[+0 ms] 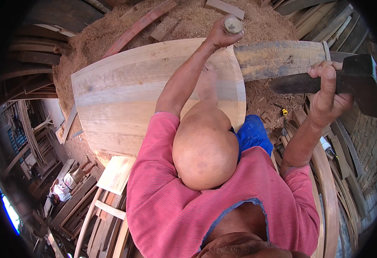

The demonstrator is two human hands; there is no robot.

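My left hand (223,34) is closed round an upright tool with a round wooden handle (233,25), seen end-on. It looks like a chisel; my hand hides its blade. This hand is over the right end of a wide wooden panel (124,81), which has pale and greyish bands and a curved end edge. Raised on the right, my right hand (328,92) grips a dark mallet (362,81) close to its blocky head. The mallet's handle points left, and the head is apart from the chisel. My bare foot (207,84) rests on the panel beneath my left forearm.
A stained plank (278,58) extends right from the panel's end. Wood shavings (188,21) cover the ground beyond, with loose boards (141,26) among them. Stacked timber (326,26) lies at far right. A small yellow tool (285,112) is on the ground. Another person (68,185) is at lower left.
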